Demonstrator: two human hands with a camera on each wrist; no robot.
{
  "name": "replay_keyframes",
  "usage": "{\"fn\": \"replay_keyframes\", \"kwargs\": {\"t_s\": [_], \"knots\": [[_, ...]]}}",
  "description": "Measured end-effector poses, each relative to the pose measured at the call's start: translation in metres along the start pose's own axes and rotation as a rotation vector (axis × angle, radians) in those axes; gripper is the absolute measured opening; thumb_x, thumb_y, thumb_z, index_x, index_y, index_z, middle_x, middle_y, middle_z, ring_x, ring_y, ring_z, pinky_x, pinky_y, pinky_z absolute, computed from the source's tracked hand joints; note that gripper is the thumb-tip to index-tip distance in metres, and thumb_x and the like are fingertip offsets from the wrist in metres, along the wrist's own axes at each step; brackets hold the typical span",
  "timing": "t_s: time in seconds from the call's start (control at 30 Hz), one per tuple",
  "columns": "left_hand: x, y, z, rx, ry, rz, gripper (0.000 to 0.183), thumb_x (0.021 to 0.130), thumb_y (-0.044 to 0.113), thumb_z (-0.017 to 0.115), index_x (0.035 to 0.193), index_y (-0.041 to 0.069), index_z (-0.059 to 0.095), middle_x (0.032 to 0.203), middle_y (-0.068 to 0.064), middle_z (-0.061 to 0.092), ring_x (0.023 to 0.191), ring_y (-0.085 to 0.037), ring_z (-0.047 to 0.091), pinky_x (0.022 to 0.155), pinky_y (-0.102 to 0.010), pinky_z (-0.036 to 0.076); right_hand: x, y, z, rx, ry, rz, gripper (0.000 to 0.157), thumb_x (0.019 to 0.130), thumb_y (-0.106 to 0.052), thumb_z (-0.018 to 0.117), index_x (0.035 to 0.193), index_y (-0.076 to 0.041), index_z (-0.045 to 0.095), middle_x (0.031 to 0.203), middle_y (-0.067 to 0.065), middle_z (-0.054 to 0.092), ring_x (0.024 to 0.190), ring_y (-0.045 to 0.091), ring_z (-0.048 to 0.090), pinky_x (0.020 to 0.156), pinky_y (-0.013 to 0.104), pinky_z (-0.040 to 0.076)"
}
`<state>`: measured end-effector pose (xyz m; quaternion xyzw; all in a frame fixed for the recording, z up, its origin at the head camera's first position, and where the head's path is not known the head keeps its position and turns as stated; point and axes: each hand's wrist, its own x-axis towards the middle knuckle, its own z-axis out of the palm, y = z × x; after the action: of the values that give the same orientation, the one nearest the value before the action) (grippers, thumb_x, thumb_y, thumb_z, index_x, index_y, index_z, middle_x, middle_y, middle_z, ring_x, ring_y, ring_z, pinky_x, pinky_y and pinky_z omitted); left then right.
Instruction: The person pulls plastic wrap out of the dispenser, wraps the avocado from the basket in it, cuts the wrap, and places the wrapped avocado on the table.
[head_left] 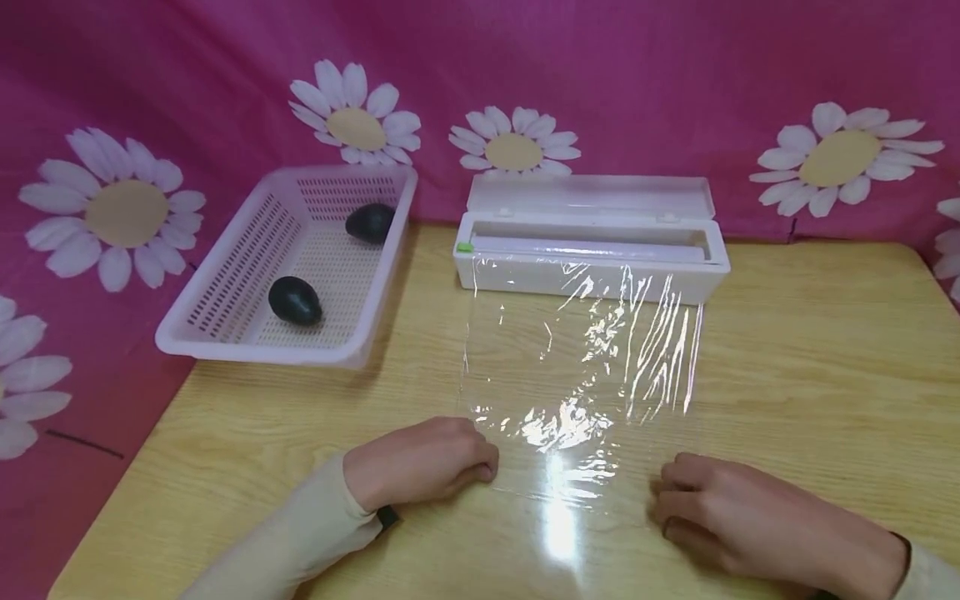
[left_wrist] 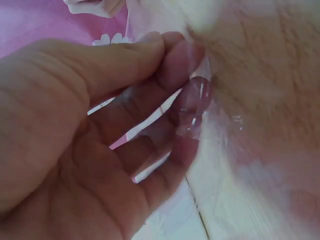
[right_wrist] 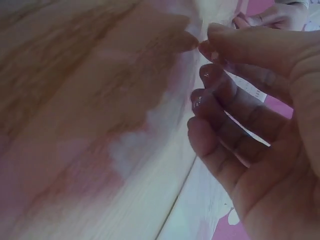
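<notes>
A sheet of clear cling film (head_left: pixel 547 358) stretches from a white dispenser box (head_left: pixel 585 279) toward me over the wooden table. My left hand (head_left: pixel 427 462) pinches its near left corner; in the left wrist view the film (left_wrist: pixel 197 95) lies across the fingertips, with the thumb against the index finger. At the near right corner, my right hand (head_left: pixel 750 517) pinches the film between thumb and index finger, the other fingers loosely bent in the right wrist view. The box's lid (head_left: pixel 592 196) stands open at the back, and the film roll (head_left: pixel 585 248) shows inside.
Left of the box stands a white perforated basket (head_left: pixel 360 354) holding two dark green, avocado-like fruits (head_left: pixel 296 301). A small green slider (head_left: pixel 465 247) sits at the box's left front edge. Behind the table (head_left: pixel 810 358) hangs a magenta cloth (head_left: pixel 637 75) with daisies.
</notes>
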<state>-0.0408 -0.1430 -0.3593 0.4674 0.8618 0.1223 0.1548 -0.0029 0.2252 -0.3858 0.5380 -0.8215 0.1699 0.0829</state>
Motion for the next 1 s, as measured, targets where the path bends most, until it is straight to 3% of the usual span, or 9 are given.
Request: {"fn": "replay_keyframes", "kwargs": {"t_s": [0.17,0.4,0.5,0.63,0.73,0.83,0.9,1.0], "knots": [[-0.007,0.0,0.003,0.017,0.022,-0.007,0.01,0.099,0.023,0.069,0.09,0.019,0.066,0.081,0.01,0.06,0.075,-0.002,0.053,0.072,-0.014,0.047,-0.004,-0.003,-0.001,-0.007,-0.026,0.046,0.002,0.098,-0.03,0.072,0.1,-0.029,0.073,0.096,-0.019,0.063,0.087,-0.005,0.058,0.075,0.009,0.049],[-0.011,-0.004,0.007,0.004,0.045,-0.004,0.01,0.099,0.026,0.069,0.092,0.019,0.065,0.081,0.009,0.057,0.075,-0.002,0.053,0.073,-0.015,0.048,-0.004,-0.01,-0.007,-0.001,-0.13,0.154,0.01,0.093,-0.04,0.076,0.099,-0.036,0.069,0.098,-0.026,0.058,0.088,-0.011,0.053,0.075,0.008,0.048],[-0.012,-0.007,0.007,-0.009,0.058,-0.003,0.013,0.099,0.027,0.068,0.09,0.019,0.065,0.08,0.01,0.058,0.075,-0.002,0.053,0.073,-0.015,0.048,-0.002,-0.011,-0.008,-0.007,-0.118,0.14,0.01,0.093,-0.041,0.076,0.098,-0.034,0.071,0.099,-0.025,0.058,0.088,-0.011,0.052,0.075,0.01,0.049],[-0.013,-0.008,0.002,-0.048,0.082,0.004,0.012,0.101,0.029,0.067,0.093,0.02,0.066,0.083,0.01,0.061,0.077,0.0,0.054,0.075,-0.015,0.05,0.005,-0.002,-0.008,-0.018,-0.001,0.07,0.012,0.092,-0.04,0.078,0.096,-0.032,0.071,0.093,-0.024,0.056,0.083,-0.009,0.051,0.072,0.011,0.047],[-0.012,-0.008,-0.002,-0.073,0.134,0.027,0.01,0.102,0.029,0.066,0.096,0.021,0.068,0.088,0.012,0.063,0.081,0.001,0.055,0.079,-0.014,0.05,0.013,0.01,-0.01,-0.014,0.097,0.047,0.011,0.097,-0.04,0.072,0.095,-0.03,0.07,0.091,-0.022,0.056,0.082,-0.007,0.051,0.073,0.012,0.048],[-0.01,-0.008,-0.008,-0.054,0.231,0.069,0.008,0.101,0.026,0.067,0.097,0.021,0.07,0.091,0.012,0.065,0.083,0.001,0.057,0.08,-0.014,0.051,0.02,0.024,-0.014,-0.032,0.145,0.066,0.02,0.103,-0.044,0.062,0.096,-0.028,0.071,0.095,-0.018,0.06,0.084,-0.003,0.056,0.076,0.015,0.051],[-0.008,-0.009,-0.011,-0.02,0.3,0.089,0.006,0.1,0.025,0.068,0.097,0.02,0.07,0.092,0.011,0.066,0.084,-0.001,0.058,0.08,-0.014,0.052,0.024,0.034,-0.017,-0.047,0.145,0.112,0.021,0.103,-0.045,0.06,0.097,-0.028,0.071,0.098,-0.015,0.063,0.087,-0.001,0.059,0.079,0.019,0.053],[-0.006,-0.012,-0.016,0.045,0.379,0.103,0.005,0.098,0.023,0.07,0.097,0.018,0.071,0.092,0.009,0.066,0.084,-0.003,0.059,0.08,-0.017,0.053,0.029,0.046,-0.022,-0.079,0.108,0.209,0.017,0.099,-0.04,0.068,0.103,-0.024,0.073,0.104,-0.009,0.066,0.093,0.005,0.064,0.082,0.028,0.058]]}}
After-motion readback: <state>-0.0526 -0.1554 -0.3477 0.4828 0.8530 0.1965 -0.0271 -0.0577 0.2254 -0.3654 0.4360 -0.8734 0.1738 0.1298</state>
